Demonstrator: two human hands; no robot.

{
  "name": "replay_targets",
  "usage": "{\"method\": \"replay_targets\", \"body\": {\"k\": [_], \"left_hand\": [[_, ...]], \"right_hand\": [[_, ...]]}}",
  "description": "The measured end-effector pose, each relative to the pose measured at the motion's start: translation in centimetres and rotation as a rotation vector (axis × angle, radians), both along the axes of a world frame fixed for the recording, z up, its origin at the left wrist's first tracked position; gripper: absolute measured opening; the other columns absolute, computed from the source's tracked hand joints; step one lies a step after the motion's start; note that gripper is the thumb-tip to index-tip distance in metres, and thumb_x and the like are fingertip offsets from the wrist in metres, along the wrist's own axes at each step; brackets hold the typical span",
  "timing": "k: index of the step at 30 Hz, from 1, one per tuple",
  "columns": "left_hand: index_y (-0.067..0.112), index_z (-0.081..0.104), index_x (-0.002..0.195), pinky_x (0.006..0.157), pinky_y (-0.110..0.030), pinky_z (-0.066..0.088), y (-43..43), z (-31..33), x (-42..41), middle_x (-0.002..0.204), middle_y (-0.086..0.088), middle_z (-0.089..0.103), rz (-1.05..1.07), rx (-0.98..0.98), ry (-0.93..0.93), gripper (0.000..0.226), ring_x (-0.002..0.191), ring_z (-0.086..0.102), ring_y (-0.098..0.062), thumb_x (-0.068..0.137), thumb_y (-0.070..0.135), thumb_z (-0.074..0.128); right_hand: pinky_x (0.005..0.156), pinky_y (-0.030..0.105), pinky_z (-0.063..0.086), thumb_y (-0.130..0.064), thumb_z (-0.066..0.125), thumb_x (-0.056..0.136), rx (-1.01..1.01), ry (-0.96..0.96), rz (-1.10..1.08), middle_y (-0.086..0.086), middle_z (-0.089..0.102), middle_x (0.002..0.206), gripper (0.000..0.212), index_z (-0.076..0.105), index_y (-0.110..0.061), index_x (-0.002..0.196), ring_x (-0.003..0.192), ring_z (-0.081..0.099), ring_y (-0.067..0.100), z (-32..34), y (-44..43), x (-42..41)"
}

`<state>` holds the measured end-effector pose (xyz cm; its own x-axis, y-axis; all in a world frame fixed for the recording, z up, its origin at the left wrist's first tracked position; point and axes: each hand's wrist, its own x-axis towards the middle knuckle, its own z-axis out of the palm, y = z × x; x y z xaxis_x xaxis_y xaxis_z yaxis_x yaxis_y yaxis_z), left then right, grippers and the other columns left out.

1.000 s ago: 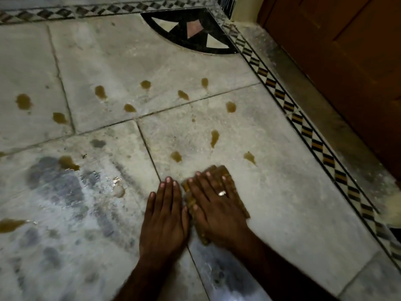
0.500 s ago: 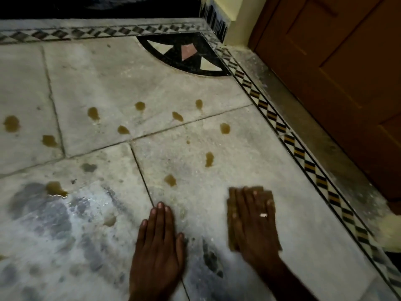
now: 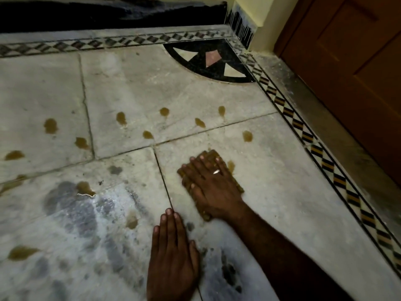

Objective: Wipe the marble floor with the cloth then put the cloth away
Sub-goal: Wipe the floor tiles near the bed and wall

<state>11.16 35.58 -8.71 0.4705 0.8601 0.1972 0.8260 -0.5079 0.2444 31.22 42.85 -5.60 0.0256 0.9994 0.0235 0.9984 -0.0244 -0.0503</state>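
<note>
My right hand [image 3: 209, 184] lies flat, fingers spread, pressing a folded brownish cloth [image 3: 235, 183] onto the pale marble floor [image 3: 282, 192]. Only the cloth's far and right edges show past the fingers. A brown spot [image 3: 231, 165] touches the cloth's right edge. My left hand [image 3: 172, 259] rests flat on the floor nearer to me, empty, fingers together, beside a tile joint. Several more brown spots, such as one [image 3: 247, 135] beyond the cloth, dot the tiles farther away and to the left.
Wet dark smears [image 3: 71, 205] cover the floor at the left. A patterned diamond border [image 3: 325, 157] runs along the right, with a wooden door [image 3: 351, 61] behind it. A black fan-shaped inlay [image 3: 208, 59] fills the far corner by a yellow wall [image 3: 260, 9].
My right hand has pushed the cloth forward and leftward, over the spots that lay ahead of it. The left hand has stayed planted. The view has tilted up toward the wall.
</note>
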Motion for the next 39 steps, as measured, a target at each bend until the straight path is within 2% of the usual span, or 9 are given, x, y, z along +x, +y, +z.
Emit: {"method": "replay_targets", "body": {"k": [9,12,17,21,26,30,33,36,39], "left_hand": [[-0.007,0.04,0.149,0.118,-0.052,0.032,0.1,0.8,-0.1,0.158,-0.026,0.037,-0.009,-0.015,0.013,0.065,0.147,0.038,-0.039,0.095,0.029,0.04],[-0.006,0.041,0.148,0.12,-0.05,0.028,0.1,1.1,0.0,0.159,-0.026,0.036,-0.027,-0.037,0.018,0.064,0.147,0.038,-0.038,0.095,0.028,0.041],[-0.007,0.05,0.143,0.117,-0.052,0.032,0.1,1.0,-4.0,0.153,-0.027,0.043,0.07,-0.004,0.032,0.058,0.143,0.043,-0.039,0.095,0.025,0.041],[-0.005,0.046,0.146,0.118,-0.051,0.028,0.2,1.2,-8.8,0.156,-0.024,0.042,0.202,-0.015,0.072,0.061,0.146,0.04,-0.033,0.096,0.028,0.038],[0.0,0.039,0.152,0.12,-0.048,0.023,0.2,1.3,-11.1,0.161,-0.019,0.036,0.237,-0.091,0.103,0.064,0.146,0.04,-0.03,0.101,0.038,0.029],[0.003,0.035,0.154,0.124,-0.043,0.014,-0.2,1.4,-13.5,0.164,-0.016,0.032,0.257,-0.138,0.122,0.065,0.15,0.035,-0.028,0.105,0.042,0.018],[0.003,0.036,0.154,0.123,-0.045,0.02,-0.6,1.3,-15.0,0.163,-0.016,0.032,0.296,-0.148,0.11,0.065,0.15,0.034,-0.028,0.105,0.042,0.019],[0.005,0.036,0.154,0.12,-0.048,0.026,-0.9,1.3,-15.5,0.164,-0.014,0.033,0.315,-0.14,0.093,0.064,0.15,0.032,-0.025,0.105,0.042,0.022],[0.003,0.04,0.152,0.119,-0.049,0.028,-1.2,1.1,-16.3,0.162,-0.015,0.035,0.318,-0.09,0.112,0.061,0.15,0.035,-0.026,0.102,0.036,0.033]], "right_hand": [[0.122,0.064,0.023,-0.034,0.026,0.103,-0.015,-0.075,-0.442,0.017,0.043,0.161,0.06,0.04,-0.015,0.158,0.152,0.033,0.04,0.3,-9.0,2.6],[0.116,0.071,0.029,-0.027,0.038,0.099,0.015,-0.126,-0.274,0.022,0.043,0.159,0.059,0.044,-0.009,0.155,0.148,0.037,0.047,0.1,-12.5,-3.4],[0.121,0.062,0.028,-0.036,0.054,0.095,0.067,-0.014,-0.029,0.009,0.044,0.161,0.06,0.05,-0.023,0.153,0.152,0.036,0.033,0.2,-10.5,-11.0],[0.126,0.056,0.019,-0.04,0.045,0.102,0.055,0.062,0.132,0.003,0.036,0.167,0.058,0.039,-0.029,0.159,0.158,0.024,0.027,-0.3,-4.0,-12.2],[0.127,0.057,0.016,-0.041,0.035,0.106,0.048,0.032,0.062,0.007,0.046,0.161,0.052,0.046,-0.025,0.155,0.154,0.031,0.031,-0.4,2.2,-8.7],[0.122,0.065,0.02,-0.028,0.038,0.105,0.024,-0.081,-0.083,0.019,0.043,0.161,0.054,0.04,-0.014,0.157,0.152,0.032,0.04,-0.1,-1.3,-6.5],[0.115,0.074,0.027,-0.02,0.042,0.102,0.056,-0.131,-0.071,0.029,0.039,0.159,0.057,0.039,-0.002,0.156,0.148,0.033,0.052,0.2,-7.3,-8.2],[0.112,0.072,0.034,-0.025,0.048,0.102,0.089,-0.121,0.166,0.025,0.038,0.161,0.057,0.043,-0.004,0.154,0.15,0.031,0.051,0.9,-11.8,-13.2],[0.119,0.06,0.034,-0.035,0.053,0.101,0.054,0.037,0.401,0.011,0.038,0.165,0.06,0.041,-0.019,0.158,0.156,0.028,0.033,0.8,-10.6,-18.1]]}}
